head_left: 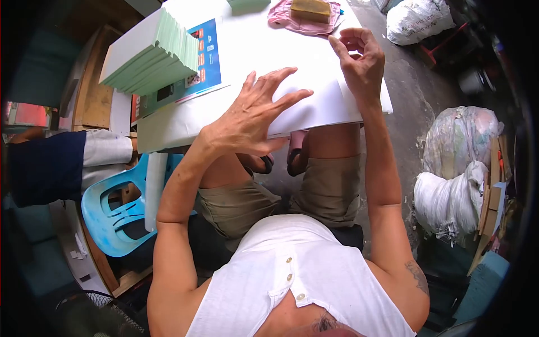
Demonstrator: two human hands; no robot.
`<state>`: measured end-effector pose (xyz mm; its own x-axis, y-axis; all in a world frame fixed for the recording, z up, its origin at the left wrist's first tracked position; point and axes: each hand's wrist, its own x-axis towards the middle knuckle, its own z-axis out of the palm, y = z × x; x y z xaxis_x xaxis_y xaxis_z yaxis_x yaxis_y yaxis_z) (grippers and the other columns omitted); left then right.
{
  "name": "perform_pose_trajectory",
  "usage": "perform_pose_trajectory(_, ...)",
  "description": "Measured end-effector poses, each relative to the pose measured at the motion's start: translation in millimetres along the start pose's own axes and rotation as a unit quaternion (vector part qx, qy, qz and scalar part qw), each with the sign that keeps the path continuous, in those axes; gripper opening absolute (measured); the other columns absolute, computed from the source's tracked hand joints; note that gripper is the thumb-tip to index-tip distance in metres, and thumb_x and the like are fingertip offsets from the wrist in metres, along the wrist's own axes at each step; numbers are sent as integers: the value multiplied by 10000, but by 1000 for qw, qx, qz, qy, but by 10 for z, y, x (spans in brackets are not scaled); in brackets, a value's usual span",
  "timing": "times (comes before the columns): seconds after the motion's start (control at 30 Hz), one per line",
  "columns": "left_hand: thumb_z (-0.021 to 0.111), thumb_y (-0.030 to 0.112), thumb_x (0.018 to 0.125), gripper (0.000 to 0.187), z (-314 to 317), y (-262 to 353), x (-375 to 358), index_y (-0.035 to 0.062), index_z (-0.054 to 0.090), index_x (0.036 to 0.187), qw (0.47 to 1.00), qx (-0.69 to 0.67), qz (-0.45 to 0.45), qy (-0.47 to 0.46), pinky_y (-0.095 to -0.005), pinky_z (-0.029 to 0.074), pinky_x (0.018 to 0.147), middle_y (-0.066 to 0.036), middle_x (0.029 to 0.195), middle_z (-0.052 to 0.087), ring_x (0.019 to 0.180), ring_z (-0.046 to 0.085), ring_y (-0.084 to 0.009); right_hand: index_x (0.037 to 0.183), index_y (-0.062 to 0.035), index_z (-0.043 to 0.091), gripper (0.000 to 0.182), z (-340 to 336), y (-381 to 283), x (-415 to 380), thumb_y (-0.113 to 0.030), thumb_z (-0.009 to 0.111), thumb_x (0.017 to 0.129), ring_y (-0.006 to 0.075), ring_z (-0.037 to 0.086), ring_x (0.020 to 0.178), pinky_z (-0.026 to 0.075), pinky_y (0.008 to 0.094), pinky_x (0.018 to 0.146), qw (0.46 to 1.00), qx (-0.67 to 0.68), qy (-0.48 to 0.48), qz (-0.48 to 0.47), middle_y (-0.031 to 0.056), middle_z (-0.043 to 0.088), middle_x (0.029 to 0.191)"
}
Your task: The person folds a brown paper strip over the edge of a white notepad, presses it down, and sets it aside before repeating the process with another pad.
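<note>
a: head view first. what's under the hands?

b: a white sheet (314, 95), lying flat on the white table (168, 126) at its near edge, just above the person's knees. its long axis runs left to right along that edge; the near right corner sticks out a little past the table.

a: and how does it look?

b: plain white, no print that i can see, smooth, with a faint fold or edge line near the right hand.

a: the hands?

b: the left hand (252, 115) is spread wide, fingers fanned, palm pressing down on the sheet; it grips nothing. the right hand (359, 59) rests at the sheet's right side, fingers curled loosely inward, half closed; whether it pinches the paper i cannot tell.

a: anything around it?

b: a stack of pale green sheets (151, 53) far left on a blue printed leaflet (208, 56), a pink cloth (303, 19) with a brown block (310, 8) on it at the far edge.
</note>
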<state>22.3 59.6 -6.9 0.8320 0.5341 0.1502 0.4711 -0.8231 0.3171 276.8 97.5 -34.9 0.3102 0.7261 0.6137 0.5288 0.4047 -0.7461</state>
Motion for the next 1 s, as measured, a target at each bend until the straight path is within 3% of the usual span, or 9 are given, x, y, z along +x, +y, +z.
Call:
perform_pose_trajectory(0.03, 861, 277, 672, 925, 42, 52, 56, 290, 466, 1509, 999, 18, 22, 25, -697, 289, 1155, -184, 1598, 288, 1418, 391, -450, 1007, -23, 681, 229, -83, -22, -89, -155, 799, 862, 162, 695, 737, 561, 290, 643, 1000, -13, -8, 14, 91, 728, 840)
perform_pose_trajectory(0.13, 854, 268, 732, 818, 260, 107, 225, 271, 504, 1471, 996, 52, 40, 65, -650, 329, 1146, -172, 1581, 335, 1385, 427, -447, 1001, -29, 680, 218, -321, -25, -278, -159, 798, 872, 145, 681, 731, 554, 279, 649, 998, -14, -20, 62, 73, 715, 832)
perform_pose_trajectory(0.17, 870, 248, 730, 775, 251, 90, 281, 253, 537, 1430, 998, 26, 34, 56, -579, 360, 1152, -156, 1561, 378, 1369, 447, -423, 993, -30, 677, 209, -396, -60, -310, -151, 803, 879, 125, 664, 741, 543, 264, 663, 997, -7, -18, 77, 53, 698, 835)
perform_pose_trajectory(0.3, 937, 254, 626, 855, 187, -90, 410, 234, 569, 1398, 997, -43, 25, 65, -523, 371, 1163, -156, 1541, 413, 1365, 457, -391, 989, -30, 674, 205, -614, -89, -387, -137, 814, 883, 110, 650, 769, 530, 255, 679, 992, 5, -24, 128, 43, 690, 862)
perform_pose_trajectory(0.53, 899, 320, 680, 777, 208, -215, 488, 213, 590, 1385, 992, -80, 39, 85, -516, 363, 1191, -149, 1510, 459, 1401, 439, -363, 1002, -40, 670, 194, -622, -294, -529, -117, 805, 887, 104, 653, 789, 529, 255, 679, 992, -18, -55, 110, 36, 690, 875)
perform_pose_trajectory(0.73, 853, 305, 725, 632, 192, -351, 484, 153, 662, 1308, 964, -237, 41, 116, -484, 407, 1165, -146, 1431, 551, 1345, 523, -331, 1020, -44, 667, 194, -625, -416, -629, -60, 800, 880, 95, 652, 797, 528, 249, 674, 996, 22, -46, 80, 30, 690, 903)
perform_pose_trajectory(1.0, 868, 406, 786, 660, 124, -527, 474, 78, 658, 1319, 954, -284, 26, 96, -429, 399, 1164, -133, 1359, 604, 1311, 545, -272, 1020, -31, 664, 245, -585, -630, -743, 2, 819, 833, 121, 662, 802, 537, 263, 654, 998, 20, -41, -43, 71, 698, 964)
